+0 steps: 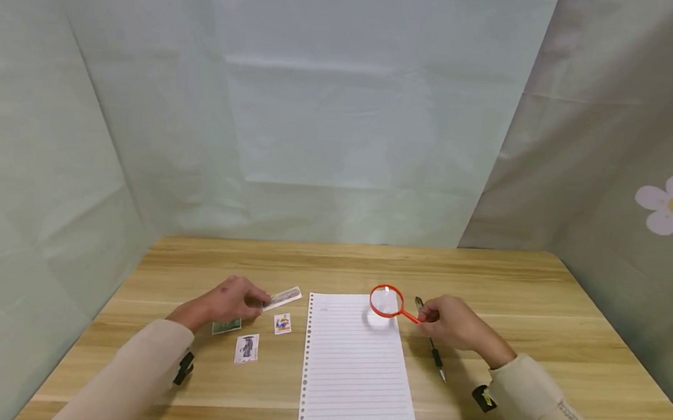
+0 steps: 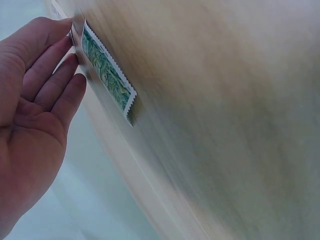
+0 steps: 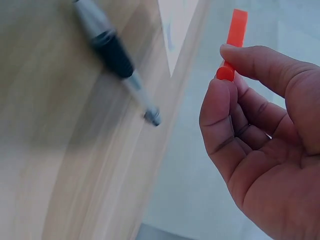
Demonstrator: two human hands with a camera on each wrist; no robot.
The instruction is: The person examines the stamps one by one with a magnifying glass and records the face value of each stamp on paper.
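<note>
Orange plastic handle of the magnifying glass (image 1: 387,302) sits pinched between thumb and curled fingers of the right hand (image 1: 452,323); the right wrist view shows the handle's end (image 3: 235,40) caught at the fingertips only, not in the palm. Lens ring hangs over the top right corner of the lined sheet (image 1: 353,369), which lies at the middle of the table's near edge. Judgement: light, rigid tool; the lens scratches and smears, so the handle is the place to hold, and a fingertip pinch this far out may let it swivel.

Left hand (image 1: 228,300) pinches a pale stamp (image 1: 283,297) by one short end, lifted a little off the wood, left of the sheet's top edge. The left wrist view shows the fingers nearly straight, thumb side hidden. Judgement: thin paper, almost weightless, limp, with perforated edges that tear or crease; take it by an edge, lightly.

Green stamp (image 2: 107,75) lies flat just beside that hand. Two more stamps, one with a blue figure (image 1: 283,324) and one darker (image 1: 246,348), lie between it and the sheet. Pen (image 1: 431,341) lies on the table (image 1: 542,305) under the right hand, parallel to the sheet's right edge.
</note>
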